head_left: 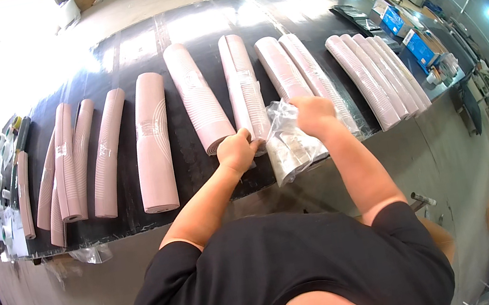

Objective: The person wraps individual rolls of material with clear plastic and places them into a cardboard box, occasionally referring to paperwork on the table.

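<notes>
My right hand [316,116] is closed on a crumpled clear plastic bag [282,127], bunched over the near half of a pink rolled mat [278,63]. Just left of it, my left hand [237,152] is curled at the near end of another pink rolled mat [242,82], partly in clear film. What its fingers pinch there is hidden. Beside that hand on the left lies a ridged pink rolled mat [200,98], its spiral end facing me. A slimmer wrapped roll [317,79] lies right of the bagged one.
More pink rolls [152,142] lie along the black table [211,187] to the left, some leaning together. Several wrapped rolls [374,76] sit side by side at right. Blue boxes [420,49] stand beyond them. Loose plastic [90,254] hangs off the front edge at left.
</notes>
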Demonstrator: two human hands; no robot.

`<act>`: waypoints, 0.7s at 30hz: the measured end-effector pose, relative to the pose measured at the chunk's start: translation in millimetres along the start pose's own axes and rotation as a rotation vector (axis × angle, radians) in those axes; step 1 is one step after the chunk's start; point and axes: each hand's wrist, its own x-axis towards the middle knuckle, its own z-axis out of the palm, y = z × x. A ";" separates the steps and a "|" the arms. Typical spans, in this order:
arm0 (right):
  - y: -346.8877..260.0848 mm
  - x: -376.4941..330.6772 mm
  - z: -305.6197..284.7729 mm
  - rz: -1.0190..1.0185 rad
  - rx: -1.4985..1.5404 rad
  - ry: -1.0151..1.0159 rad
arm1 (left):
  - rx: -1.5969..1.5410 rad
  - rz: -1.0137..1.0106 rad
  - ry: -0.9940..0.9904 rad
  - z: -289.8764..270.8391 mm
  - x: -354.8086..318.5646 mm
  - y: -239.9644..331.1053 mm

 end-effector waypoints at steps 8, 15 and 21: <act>-13.6 125.6 91.6 0.178 0.118 -0.056 | 0.117 -0.029 -0.424 -27.8 27.2 8.7; 4.5 168.8 157.3 -0.013 0.511 0.407 | -0.085 -0.130 -0.274 -49.3 87.2 3.5; 22.3 195.1 186.0 0.358 1.323 0.279 | 0.167 -0.131 -0.213 -56.0 159.0 21.2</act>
